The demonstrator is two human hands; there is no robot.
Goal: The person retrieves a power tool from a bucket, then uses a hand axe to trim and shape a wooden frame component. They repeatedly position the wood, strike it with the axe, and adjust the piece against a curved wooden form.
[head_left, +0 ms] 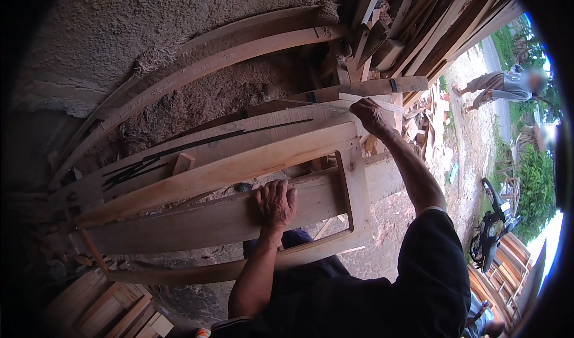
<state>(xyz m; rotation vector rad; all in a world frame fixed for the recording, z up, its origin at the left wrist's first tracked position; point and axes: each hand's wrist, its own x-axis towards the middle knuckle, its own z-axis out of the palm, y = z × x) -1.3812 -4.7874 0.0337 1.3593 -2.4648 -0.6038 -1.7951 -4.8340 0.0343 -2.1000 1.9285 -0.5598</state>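
Note:
A long pale wooden frame [357, 188] with a rounded inner corner lies across the workbench area in front of me. Inside its opening runs a broad wooden plank [209, 215]. My left hand [276, 205] rests on this plank, fingers bent over its far edge. Beyond the frame's far right corner, my right hand [372, 115] is closed at the end of a thin pale strip; what its fingers pinch is hidden. A wide board [239, 129] with black scribbled marks lies just past the frame, a small wood block [184, 163] on it.
Curved wooden pieces [209, 63] and shavings lie toward the rough wall. Stacked timber [418, 27] leans at the far right, with more boards [113, 308] at the near left. Outside are a person standing [502, 87], a motorbike [490, 224] and another person [478, 317].

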